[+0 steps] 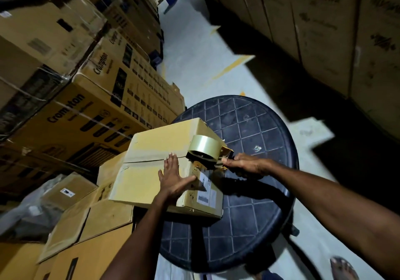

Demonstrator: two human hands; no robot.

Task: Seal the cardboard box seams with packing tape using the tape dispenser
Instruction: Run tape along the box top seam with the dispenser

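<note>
The cardboard box (155, 149) sits on the left part of the tabletop (249, 123), overhanging its left edge; the tape dispenser (205, 152) rides on the box's right top edge; left hand (173, 178) lies flat on the box top, just left of it; right hand (246, 165) grips it from the right; stacked cartons (86, 97) stand left, a carton wall (324, 30) far right, the floor (190, 48) between.

Item: round dark plastic worktop (249, 128), top moulded in a grid of squares, with a small pale smudge (257, 148) near the middle. Lying on it: one tan cardboard box (155, 147) at the left side, reaching past the rim. The worktop stands on a pale grey floor (194, 48).
</note>
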